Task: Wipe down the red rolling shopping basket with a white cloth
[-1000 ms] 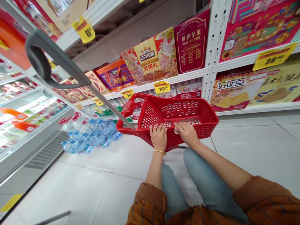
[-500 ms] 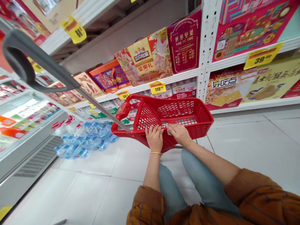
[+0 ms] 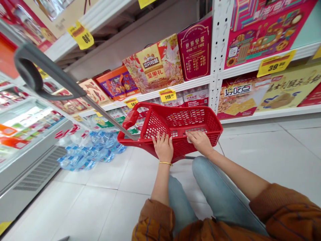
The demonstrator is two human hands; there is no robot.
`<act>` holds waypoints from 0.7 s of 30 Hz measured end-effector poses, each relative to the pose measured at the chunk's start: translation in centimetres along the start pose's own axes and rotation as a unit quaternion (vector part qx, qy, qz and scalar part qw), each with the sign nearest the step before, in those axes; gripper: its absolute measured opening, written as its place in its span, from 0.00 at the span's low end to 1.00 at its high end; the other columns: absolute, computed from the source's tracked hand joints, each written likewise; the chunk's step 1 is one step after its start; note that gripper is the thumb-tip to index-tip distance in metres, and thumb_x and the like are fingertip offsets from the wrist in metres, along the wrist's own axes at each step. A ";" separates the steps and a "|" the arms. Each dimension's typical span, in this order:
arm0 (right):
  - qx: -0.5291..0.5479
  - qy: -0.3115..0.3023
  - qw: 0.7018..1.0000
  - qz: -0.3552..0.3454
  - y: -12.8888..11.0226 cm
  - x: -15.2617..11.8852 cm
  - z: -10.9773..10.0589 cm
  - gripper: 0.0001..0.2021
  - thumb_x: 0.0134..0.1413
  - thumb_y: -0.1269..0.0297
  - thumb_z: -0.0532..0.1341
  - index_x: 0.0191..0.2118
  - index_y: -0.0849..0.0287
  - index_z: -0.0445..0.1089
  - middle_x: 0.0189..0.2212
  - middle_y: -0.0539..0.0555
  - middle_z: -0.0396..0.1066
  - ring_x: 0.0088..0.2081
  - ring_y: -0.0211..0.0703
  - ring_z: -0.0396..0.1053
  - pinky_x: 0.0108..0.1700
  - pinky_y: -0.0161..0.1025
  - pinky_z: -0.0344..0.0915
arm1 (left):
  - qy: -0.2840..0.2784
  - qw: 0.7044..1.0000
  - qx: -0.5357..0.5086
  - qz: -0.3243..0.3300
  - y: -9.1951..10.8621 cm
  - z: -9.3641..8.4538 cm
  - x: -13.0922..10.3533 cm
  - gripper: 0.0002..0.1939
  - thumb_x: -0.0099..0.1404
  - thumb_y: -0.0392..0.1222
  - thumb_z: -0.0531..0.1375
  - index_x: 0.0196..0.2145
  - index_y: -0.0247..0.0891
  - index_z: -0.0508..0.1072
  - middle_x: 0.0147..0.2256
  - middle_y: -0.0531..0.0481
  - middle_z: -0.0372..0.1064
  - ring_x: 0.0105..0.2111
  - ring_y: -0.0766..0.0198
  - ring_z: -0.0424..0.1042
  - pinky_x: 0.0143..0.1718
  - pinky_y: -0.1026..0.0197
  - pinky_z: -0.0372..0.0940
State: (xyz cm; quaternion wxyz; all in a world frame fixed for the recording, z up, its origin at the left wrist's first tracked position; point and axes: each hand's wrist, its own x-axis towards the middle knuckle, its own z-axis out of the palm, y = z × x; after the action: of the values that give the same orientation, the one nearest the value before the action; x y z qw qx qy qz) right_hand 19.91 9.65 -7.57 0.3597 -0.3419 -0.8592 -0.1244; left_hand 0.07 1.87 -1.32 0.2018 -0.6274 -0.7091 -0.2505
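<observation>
A red plastic shopping basket (image 3: 180,147) with perforated walls stands on the floor before my knees, its inside bare. My left hand (image 3: 163,147) holds the near rim, its fingers spread over the edge. Further right on the same rim, my right hand (image 3: 200,142) is closed round a small crumpled white tissue (image 3: 189,139), pressed against the edge. Most of the tissue is hidden under the fingers. From the basket's left end a metal rod with a grey pull handle (image 3: 50,73) slants up to the left. A red carry handle (image 3: 131,117) also rises at that end.
Behind the basket, shelves hold gift boxes (image 3: 156,67) with yellow price tags (image 3: 168,95). Packs of blue-tinted water bottles (image 3: 87,150) lie on the tiled floor to the left, beside a refrigerated display case (image 3: 37,167). Boxed snacks (image 3: 238,97) fill the lower right shelf.
My right hand has slid to the right along the rim with the tissue. My left hand stays on the rim, its fingers a little more spread. The view has shifted slightly.
</observation>
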 end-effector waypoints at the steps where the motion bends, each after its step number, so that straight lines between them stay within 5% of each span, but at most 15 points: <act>1: 0.000 0.004 1.000 0.009 -0.3 0.2 0.0 0.15 0.63 0.69 0.55 0.54 0.59 0.68 0.47 0.58 0.74 0.45 0.45 0.67 0.47 0.42 0.58 | -0.004 1.000 0.006 0.010 0.5 0.1 0.1 0.18 0.71 0.44 0.50 0.51 0.38 0.74 0.55 0.45 0.69 0.63 0.48 0.56 0.65 0.36 0.43; 8: -0.012 0.010 1.000 0.018 -1.1 0.2 0.6 0.16 0.64 0.66 0.55 0.55 0.59 0.68 0.48 0.59 0.73 0.47 0.46 0.66 0.48 0.43 0.58 | -0.085 0.991 -0.002 0.101 3.5 2.7 -0.3 0.24 0.72 0.47 0.48 0.64 0.43 0.58 0.63 0.50 0.58 0.65 0.53 0.53 0.65 0.42 0.48; 14: -0.035 0.012 0.999 -0.010 0.0 -0.9 1.2 0.18 0.63 0.67 0.56 0.58 0.54 0.65 0.52 0.56 0.72 0.50 0.47 0.66 0.52 0.44 0.58 | -0.091 0.988 -0.003 0.123 2.7 3.5 -1.2 0.25 0.70 0.48 0.52 0.63 0.54 0.58 0.63 0.56 0.57 0.64 0.53 0.55 0.65 0.44 0.49; 21: -0.058 0.021 0.998 -0.018 1.4 -1.8 1.1 0.21 0.63 0.67 0.56 0.61 0.56 0.62 0.57 0.57 0.68 0.55 0.50 0.66 0.55 0.46 0.60 | -0.101 0.987 -0.009 0.125 2.3 3.4 -1.0 0.23 0.70 0.49 0.51 0.62 0.55 0.60 0.62 0.56 0.60 0.63 0.53 0.56 0.65 0.44 0.49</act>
State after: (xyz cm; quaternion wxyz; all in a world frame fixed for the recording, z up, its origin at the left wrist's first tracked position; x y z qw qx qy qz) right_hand 21.18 10.26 -9.64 0.3545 -0.3439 -0.8490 -0.1876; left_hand 2.53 3.33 -4.39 0.1535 -0.7347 -0.6397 -0.1653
